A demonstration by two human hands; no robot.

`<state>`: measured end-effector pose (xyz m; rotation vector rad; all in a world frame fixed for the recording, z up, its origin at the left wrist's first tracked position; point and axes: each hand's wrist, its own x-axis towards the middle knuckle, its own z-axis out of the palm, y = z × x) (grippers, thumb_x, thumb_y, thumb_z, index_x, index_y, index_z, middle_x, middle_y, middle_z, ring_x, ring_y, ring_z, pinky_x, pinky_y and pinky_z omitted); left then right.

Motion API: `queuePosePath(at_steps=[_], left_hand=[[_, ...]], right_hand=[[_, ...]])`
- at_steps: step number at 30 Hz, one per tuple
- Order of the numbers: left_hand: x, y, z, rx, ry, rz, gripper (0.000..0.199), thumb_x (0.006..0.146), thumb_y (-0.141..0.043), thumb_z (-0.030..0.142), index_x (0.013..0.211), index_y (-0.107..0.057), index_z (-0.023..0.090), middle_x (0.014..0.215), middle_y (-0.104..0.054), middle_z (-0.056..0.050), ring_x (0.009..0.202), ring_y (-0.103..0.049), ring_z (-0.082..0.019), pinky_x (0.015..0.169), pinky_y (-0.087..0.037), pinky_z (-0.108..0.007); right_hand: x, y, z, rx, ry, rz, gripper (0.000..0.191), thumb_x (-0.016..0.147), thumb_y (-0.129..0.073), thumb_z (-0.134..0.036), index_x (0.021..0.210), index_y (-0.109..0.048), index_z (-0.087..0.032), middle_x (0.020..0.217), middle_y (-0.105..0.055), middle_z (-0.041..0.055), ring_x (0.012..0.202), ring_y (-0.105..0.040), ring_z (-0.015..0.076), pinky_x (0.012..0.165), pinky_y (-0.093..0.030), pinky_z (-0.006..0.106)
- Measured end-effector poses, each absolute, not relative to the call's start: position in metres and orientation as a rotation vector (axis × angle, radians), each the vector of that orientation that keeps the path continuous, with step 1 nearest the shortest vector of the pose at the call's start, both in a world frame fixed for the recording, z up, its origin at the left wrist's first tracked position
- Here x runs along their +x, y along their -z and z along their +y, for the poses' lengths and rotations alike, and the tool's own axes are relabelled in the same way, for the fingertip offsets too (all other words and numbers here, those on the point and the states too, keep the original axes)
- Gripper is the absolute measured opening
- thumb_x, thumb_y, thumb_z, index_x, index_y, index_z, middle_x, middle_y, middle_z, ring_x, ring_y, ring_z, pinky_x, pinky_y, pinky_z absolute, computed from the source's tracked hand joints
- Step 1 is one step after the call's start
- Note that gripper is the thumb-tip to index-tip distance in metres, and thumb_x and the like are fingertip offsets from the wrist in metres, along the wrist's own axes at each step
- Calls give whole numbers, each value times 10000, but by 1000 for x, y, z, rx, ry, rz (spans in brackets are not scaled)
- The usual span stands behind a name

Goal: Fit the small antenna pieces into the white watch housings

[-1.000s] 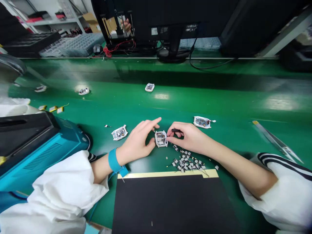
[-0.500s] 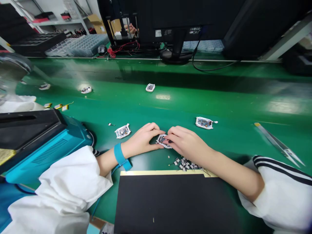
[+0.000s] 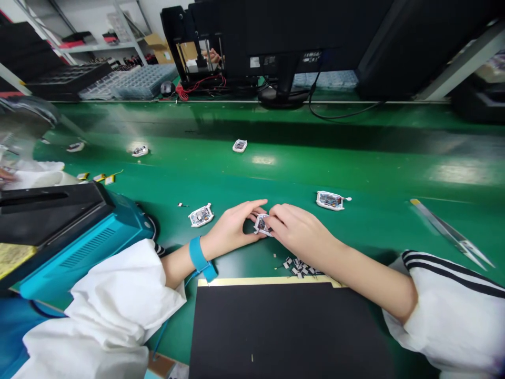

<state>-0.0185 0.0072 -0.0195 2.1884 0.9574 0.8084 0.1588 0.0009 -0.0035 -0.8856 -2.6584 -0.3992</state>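
Observation:
Between my hands is a small white casing with a circuit board in it [image 3: 261, 223]. My left hand [image 3: 235, 223], with a blue strap [image 3: 197, 253] on its wrist, holds the casing's left side between thumb and fingers; the index finger is stretched out above it. My right hand [image 3: 298, 226] has its bent fingertips closed on the casing's right part, covering that side. Just below my right hand lies a pile of small grey-white parts with thin wires [image 3: 300, 267]. Similar casings with boards rest at the left [image 3: 201, 215] and right [image 3: 330, 200].
Tweezers [image 3: 450, 232] lie on the green bench at the right. A black mat [image 3: 284, 326] with a yellow edge is in front of me. A blue-and-black machine [image 3: 90, 231] stands left. More casings [image 3: 239, 146] lie farther back, below a monitor [image 3: 315, 31]. Another person's hand [image 3: 8, 175] shows at far left.
My left index finger has lifted and straightened, and the casing has turned a little between my hands. The view has shifted slightly. Another person's hand has come into view at the far left.

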Motion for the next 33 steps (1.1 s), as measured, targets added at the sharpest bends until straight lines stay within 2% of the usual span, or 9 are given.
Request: queuePosePath(at_steps=[7,16,22,25,29,33], left_hand=[[-18,19,5,2154,-789,924,597,656,-648,189,1182,-368,158,972,-580,-36,789,-559,-81,775,-479,-205],[-15,20,4,2111,-785,952,625,635,-669,209,1177,-366,151,923,-590,-24,759,-561,-80,751,-482,-200],[-15,20,2,2079,-837,1002,615,638,-664,222,1171,-363,166,924,-582,-25,770,-563,-89,749,-490,-215],[-15,19,1,2103,-861,1051,618,637,-653,191,1175,-351,173,929,-581,-23,748,-558,-88,735,-490,-224],[-14,18,0,2168,-876,1093,601,626,-655,165,1154,-366,160,924,-585,-26,754,-555,-93,744,-485,-235],[-14,16,0,2096,-911,1099,602,619,-669,169,1142,-373,152,917,-591,-25,748,-562,-83,740,-482,-213]], right_hand=[[162,5,6,-874,208,-2640,75,770,-501,-150,744,-560,-111,709,-493,45,677,-445,147,621,-397,256],[159,15,11,-749,384,-2536,168,812,-432,-181,695,-542,-131,668,-498,40,628,-415,137,574,-361,255],[161,18,10,-788,12,-2493,219,833,-348,-101,836,-566,-107,777,-539,58,717,-472,126,639,-421,232],[163,13,6,-808,71,-2525,265,832,-326,-81,944,-563,-113,817,-558,65,749,-488,142,654,-432,254],[160,7,5,-890,206,-2568,179,803,-416,-113,816,-594,-101,759,-562,74,691,-492,171,604,-431,291],[159,9,13,-862,-59,-2456,106,787,-476,-125,759,-573,-96,739,-557,65,705,-490,153,628,-430,273]])
